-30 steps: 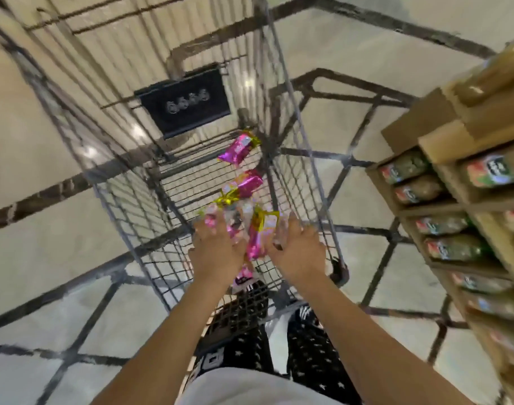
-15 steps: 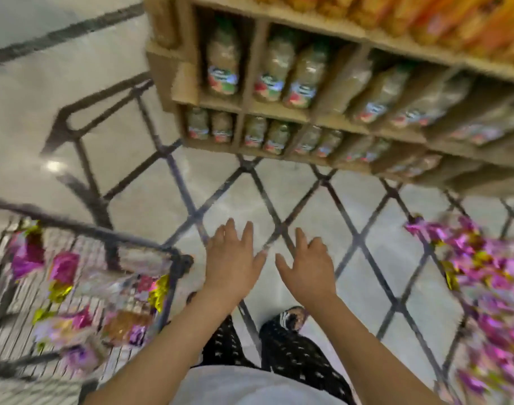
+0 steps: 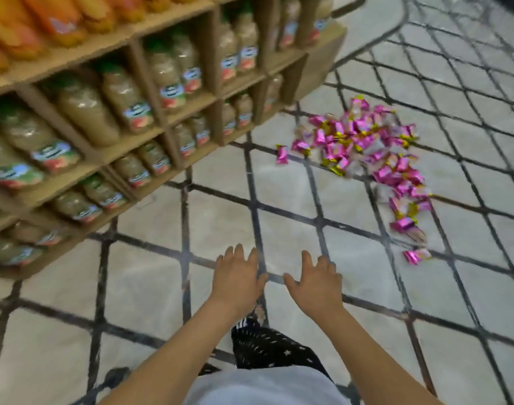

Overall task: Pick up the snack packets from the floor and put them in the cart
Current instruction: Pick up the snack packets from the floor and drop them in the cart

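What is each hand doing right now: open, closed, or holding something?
Left hand: open, fingers spread, holding nothing.
Right hand: open, fingers spread, holding nothing.

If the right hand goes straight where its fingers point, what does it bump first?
Likely just bare floor: the right hand is open and points ahead over the tiles. The pink snack packets lie farther on, mostly to its right. Depth is unclear.

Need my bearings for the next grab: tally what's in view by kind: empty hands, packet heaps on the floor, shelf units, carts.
Empty hands: 2, left hand and right hand
Heap of snack packets on the floor: 1, packets too many to count
Shelf unit: 1
Carts: 0
Total: 4
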`<state>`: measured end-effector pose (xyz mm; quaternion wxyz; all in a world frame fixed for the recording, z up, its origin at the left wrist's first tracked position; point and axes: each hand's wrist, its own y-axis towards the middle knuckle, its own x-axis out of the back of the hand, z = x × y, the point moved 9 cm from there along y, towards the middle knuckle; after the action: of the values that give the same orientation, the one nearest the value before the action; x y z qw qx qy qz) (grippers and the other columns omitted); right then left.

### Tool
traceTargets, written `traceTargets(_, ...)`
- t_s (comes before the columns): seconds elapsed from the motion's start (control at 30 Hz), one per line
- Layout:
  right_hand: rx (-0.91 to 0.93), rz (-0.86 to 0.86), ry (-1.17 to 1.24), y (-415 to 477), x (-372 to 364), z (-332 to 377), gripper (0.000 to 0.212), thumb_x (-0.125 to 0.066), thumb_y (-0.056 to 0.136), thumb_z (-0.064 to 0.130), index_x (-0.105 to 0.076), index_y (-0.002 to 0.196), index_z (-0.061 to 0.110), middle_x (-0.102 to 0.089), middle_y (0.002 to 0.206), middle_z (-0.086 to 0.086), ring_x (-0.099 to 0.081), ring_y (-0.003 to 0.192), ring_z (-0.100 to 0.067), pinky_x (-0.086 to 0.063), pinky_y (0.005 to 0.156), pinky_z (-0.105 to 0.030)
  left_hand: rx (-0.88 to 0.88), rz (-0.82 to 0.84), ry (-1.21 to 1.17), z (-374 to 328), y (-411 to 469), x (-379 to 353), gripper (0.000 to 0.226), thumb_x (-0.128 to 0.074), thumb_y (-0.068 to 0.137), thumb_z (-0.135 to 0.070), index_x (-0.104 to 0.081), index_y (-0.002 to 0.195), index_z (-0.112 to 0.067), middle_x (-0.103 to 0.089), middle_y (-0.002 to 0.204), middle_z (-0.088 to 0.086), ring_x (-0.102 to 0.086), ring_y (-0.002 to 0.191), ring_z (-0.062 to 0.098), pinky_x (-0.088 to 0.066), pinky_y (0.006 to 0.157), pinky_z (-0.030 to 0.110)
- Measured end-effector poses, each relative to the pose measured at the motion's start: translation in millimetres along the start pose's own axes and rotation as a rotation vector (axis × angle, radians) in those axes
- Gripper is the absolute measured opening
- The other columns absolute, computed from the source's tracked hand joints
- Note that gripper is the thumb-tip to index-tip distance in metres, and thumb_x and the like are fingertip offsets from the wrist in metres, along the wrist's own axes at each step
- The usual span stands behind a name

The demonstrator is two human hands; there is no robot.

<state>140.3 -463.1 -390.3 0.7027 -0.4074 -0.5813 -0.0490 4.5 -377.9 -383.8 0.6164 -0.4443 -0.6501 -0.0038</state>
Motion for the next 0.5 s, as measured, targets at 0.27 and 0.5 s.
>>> traceTargets(0.27,-0.232,-0.004,0.219,27,13,-95,0.068,-0.038,0.093,0.059,-0.025,0.148,0.02,-0.039,0.14,-0.015,-0.038,0.127,-0.034,-0.037,0.102,-0.044,-0.158,0.064,0.178,-93,65,17,0.067,-0.033,0.101,-0.051,-0.014,0.155,-0.017,-0.017,0.16,0.016,-0.016,0.147,0.032,-0.019,0.118,0.04)
traceTargets(0.5,-0.308,0.064,0.296,86,23,-106,0.07,-0.035,0.094,0.06,-0.019,0.151,0.021,-0.036,0.144,-0.015,-0.033,0.132,-0.035,-0.033,0.107,-0.045,-0.205,0.074,0.244,-100,141,44,0.069,-0.035,0.099,-0.054,-0.017,0.154,-0.017,-0.025,0.157,0.015,-0.023,0.143,0.033,-0.024,0.116,0.044)
